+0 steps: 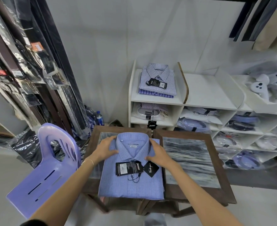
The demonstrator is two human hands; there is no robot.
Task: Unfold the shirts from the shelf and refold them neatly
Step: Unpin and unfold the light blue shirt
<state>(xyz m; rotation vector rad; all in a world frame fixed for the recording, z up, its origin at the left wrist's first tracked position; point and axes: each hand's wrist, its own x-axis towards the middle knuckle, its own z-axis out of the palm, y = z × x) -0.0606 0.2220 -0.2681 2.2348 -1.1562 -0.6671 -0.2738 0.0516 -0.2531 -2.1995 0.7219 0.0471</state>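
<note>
Head view, looking down over both forearms. Folded blue checked shirt (131, 181): lies collar-far on a dark wooden table (216, 162) with a glass top, covering most of the table's left pane and hanging slightly past the near edge. Two black hang tags (128, 168) on a thin cord rest on the shirt's chest, just below the collar.

Left hand (106, 148): laid flat on the shirt's left shoulder beside the collar, fingers spread and fairly straight, thumb toward the collar; it presses rather than grips. A thin bracelet (89, 161) circles the wrist.

Right hand (158, 154): laid on the right shoulder of the shirt, fingers lightly bent over the collar's edge, thumb lying near the tags; nothing is pinched as far as can be told.

White shelf unit (212, 101): stands on the far side of the table. On its top left section sits a stack of folded checked shirts (157, 82), the upper one carrying a black tag. The cubbies below and to the right hold further folded shirts, many in clear plastic bags. Bagged pale garments (268, 84) lie on the far right top.

Lilac plastic chair (48, 163): left of the table, its back toward the viewer's left.

Blue-capped water bottle (100, 118): upright on the floor beyond the table's far left corner.

Dark bagged clothing (30, 51): hangs along the left wall.
</note>
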